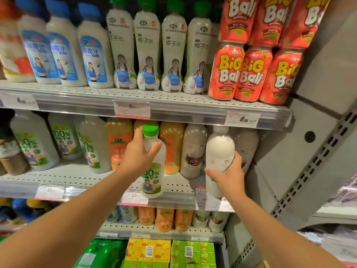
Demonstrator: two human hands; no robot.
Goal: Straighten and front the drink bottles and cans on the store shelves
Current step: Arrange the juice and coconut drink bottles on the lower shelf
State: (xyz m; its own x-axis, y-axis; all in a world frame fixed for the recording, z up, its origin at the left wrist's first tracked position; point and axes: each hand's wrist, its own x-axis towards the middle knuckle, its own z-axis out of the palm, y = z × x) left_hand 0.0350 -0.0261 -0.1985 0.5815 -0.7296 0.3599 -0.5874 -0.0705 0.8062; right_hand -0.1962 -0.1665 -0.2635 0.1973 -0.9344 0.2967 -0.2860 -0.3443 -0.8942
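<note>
Hands: L (138,153) grips green-cap bottle (153,171), R (229,174) grips milky white bottle (219,151).

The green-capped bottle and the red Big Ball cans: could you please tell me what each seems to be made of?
The green-capped bottle, gripped by the left hand, looks like translucent plastic: its cloudy liquid shows through the wall. The cap seems matte plastic. The red Big Ball cans look like glossy printed metal, judging by their silvery rims, though that is uncertain.
</note>
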